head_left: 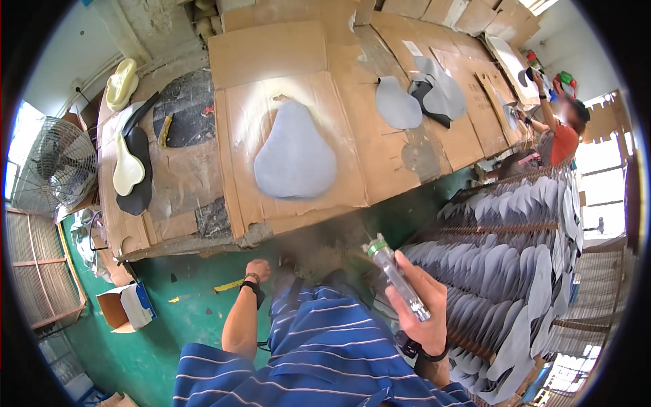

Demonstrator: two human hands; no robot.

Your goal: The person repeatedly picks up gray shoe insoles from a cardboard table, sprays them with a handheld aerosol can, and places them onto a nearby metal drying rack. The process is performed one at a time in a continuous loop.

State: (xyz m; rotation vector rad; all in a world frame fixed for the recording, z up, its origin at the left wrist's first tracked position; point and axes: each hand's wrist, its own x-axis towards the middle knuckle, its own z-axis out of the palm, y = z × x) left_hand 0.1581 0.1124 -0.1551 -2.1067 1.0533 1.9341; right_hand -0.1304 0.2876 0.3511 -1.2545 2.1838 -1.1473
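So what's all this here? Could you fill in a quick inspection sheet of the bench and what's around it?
Surface: long bench covered with flattened brown cardboard, stained in places.
Job's things: grey pear-shaped pad lying flat on the cardboard; clear spray tool with green tip.
Clutter: more grey pads further along; cream and black shaped pieces at the left end.
Hands: right hand grips the spray tool; left hand closed, holding nothing visible.
Cables: nothing seen.
Surroundings: rack of stacked grey pads at right, wire-guard fan at left, green floor, another person working at the far end.
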